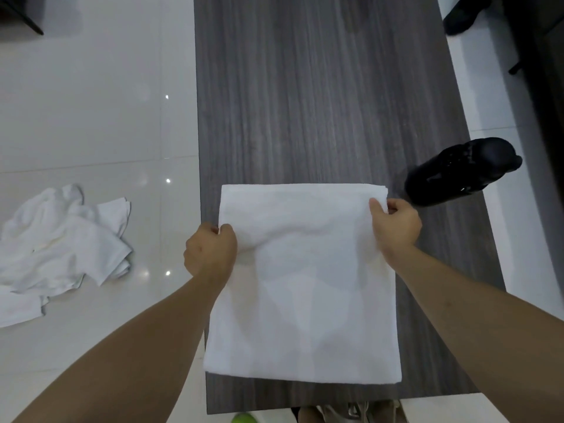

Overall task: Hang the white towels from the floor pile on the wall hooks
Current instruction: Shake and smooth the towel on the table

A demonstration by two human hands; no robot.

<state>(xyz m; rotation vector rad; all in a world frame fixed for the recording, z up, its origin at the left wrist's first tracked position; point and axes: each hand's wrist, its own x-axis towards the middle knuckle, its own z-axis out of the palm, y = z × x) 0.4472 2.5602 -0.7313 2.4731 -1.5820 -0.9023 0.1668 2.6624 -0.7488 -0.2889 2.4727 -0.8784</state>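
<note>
Pinching the folded towel (302, 282) edges: left hand (210, 253); right hand (396, 224)

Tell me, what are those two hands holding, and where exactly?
A folded white towel on the table: the left hand pinches its left edge, the right hand its right edge near the far corner.

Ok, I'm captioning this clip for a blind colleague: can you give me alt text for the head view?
A person's left hand and right hand pinch the side edges of a folded white towel lying flat on a dark wood-grain table. A pile of crumpled white towels sits on the glossy tile floor to the left, and a black shoe rests by the table's right edge.
</note>
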